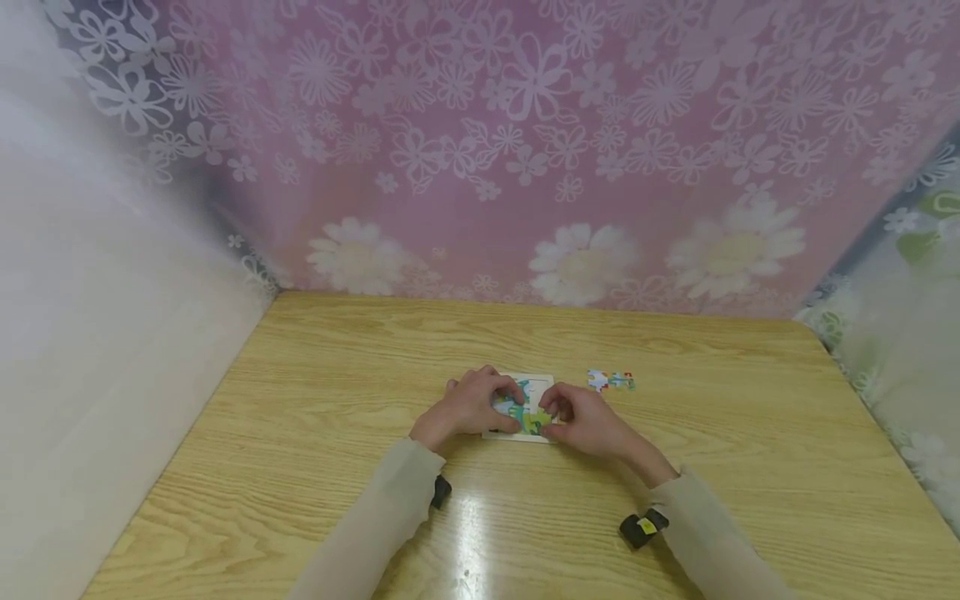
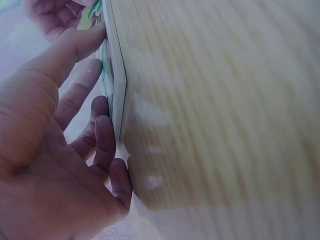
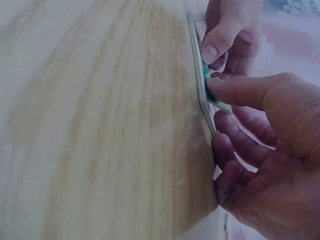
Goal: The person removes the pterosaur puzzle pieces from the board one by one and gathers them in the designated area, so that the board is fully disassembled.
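A small jigsaw board (image 1: 517,439) with a white rim lies flat on the table, filled partly with green and blue pieces. My left hand (image 1: 468,406) arches over its left side, thumb and fingertips resting on the pieces and at the edge. At the board's right side, my right hand (image 1: 588,419) pinches a green puzzle piece (image 3: 223,106) between thumb and fingers. In the right wrist view this piece tilts up from the board's surface. From the left wrist, the same green piece (image 2: 89,19) shows beside the left thumb. The fingers hide parts of the picture.
Several loose puzzle pieces (image 1: 597,379) lie behind and right of the board. The wood-grain table (image 1: 360,350) runs back to a pink flowered curtain (image 1: 465,167). Pale hangings (image 1: 112,333) stand along both sides. Each wrist bears a small black camera (image 1: 641,527).
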Demonstrator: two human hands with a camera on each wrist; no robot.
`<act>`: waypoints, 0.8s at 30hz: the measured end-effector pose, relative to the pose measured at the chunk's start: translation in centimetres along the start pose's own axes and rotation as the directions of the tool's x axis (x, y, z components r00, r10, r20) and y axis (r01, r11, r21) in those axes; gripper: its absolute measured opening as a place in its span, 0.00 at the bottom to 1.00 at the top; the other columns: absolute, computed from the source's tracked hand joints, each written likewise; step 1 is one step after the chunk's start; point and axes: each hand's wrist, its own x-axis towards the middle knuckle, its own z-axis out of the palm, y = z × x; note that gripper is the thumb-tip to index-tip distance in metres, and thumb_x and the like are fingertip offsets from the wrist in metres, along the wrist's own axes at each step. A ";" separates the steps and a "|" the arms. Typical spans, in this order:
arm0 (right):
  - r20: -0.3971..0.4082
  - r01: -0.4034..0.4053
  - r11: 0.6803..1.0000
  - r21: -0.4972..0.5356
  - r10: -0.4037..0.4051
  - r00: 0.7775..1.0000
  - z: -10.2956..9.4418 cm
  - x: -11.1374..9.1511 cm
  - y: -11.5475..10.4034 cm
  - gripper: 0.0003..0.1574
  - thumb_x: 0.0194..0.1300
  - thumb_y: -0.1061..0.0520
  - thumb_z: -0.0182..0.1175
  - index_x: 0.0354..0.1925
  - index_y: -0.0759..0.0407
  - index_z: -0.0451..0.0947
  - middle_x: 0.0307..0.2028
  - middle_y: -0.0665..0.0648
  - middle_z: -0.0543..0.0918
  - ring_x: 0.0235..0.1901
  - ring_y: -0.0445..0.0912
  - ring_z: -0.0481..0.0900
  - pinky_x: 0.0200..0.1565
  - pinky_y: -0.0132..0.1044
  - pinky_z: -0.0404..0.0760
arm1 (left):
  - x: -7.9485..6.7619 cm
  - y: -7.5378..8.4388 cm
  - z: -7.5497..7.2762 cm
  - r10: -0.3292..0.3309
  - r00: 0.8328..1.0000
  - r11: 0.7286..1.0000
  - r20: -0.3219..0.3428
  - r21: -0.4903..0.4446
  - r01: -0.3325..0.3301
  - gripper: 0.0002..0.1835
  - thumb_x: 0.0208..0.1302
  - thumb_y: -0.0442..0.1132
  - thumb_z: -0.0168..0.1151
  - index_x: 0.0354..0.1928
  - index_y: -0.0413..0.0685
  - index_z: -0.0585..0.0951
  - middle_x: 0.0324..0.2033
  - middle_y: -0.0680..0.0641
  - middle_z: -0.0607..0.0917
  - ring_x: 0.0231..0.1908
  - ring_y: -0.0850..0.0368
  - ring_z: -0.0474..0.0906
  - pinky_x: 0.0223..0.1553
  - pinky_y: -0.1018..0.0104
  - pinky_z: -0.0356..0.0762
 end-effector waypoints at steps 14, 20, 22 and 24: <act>-0.106 0.011 0.988 0.153 0.005 0.994 -0.9 -0.9 1.5 0.12 0.67 0.63 0.66 0.49 0.57 0.82 0.42 0.58 0.86 0.39 0.42 0.82 0.42 0.32 0.80 | 0.0 -0.1 0.1 -0.008 1.000 1.000 0.005 0.001 0.008 0.12 0.61 0.52 0.74 0.46 0.70 0.84 0.51 0.56 0.77 0.51 0.53 0.69 0.59 0.43 0.58; -0.145 -0.017 0.984 0.176 0.043 0.989 -1.7 -1.5 2.0 0.12 0.69 0.61 0.66 0.50 0.59 0.82 0.42 0.60 0.87 0.41 0.44 0.83 0.41 0.32 0.81 | 0.1 -0.2 0.1 -0.009 1.000 1.000 0.002 0.002 0.009 0.12 0.61 0.53 0.74 0.46 0.70 0.84 0.51 0.56 0.77 0.52 0.52 0.68 0.59 0.43 0.57; -0.160 -0.020 0.984 0.179 0.049 0.986 -2.0 -1.7 2.3 0.12 0.69 0.61 0.66 0.51 0.60 0.82 0.42 0.60 0.87 0.40 0.44 0.83 0.40 0.32 0.81 | 0.1 -0.2 0.1 -0.005 1.000 1.000 0.001 0.003 0.005 0.12 0.61 0.53 0.74 0.46 0.70 0.84 0.51 0.55 0.77 0.52 0.52 0.69 0.58 0.43 0.57; -0.182 -0.015 0.985 0.170 0.046 0.982 -2.3 -1.8 2.5 0.13 0.68 0.61 0.67 0.50 0.62 0.82 0.41 0.61 0.87 0.40 0.42 0.83 0.40 0.32 0.81 | 0.2 -0.3 0.1 -0.001 1.000 1.000 0.001 0.001 0.001 0.12 0.61 0.53 0.74 0.46 0.71 0.84 0.51 0.55 0.77 0.51 0.52 0.69 0.58 0.43 0.57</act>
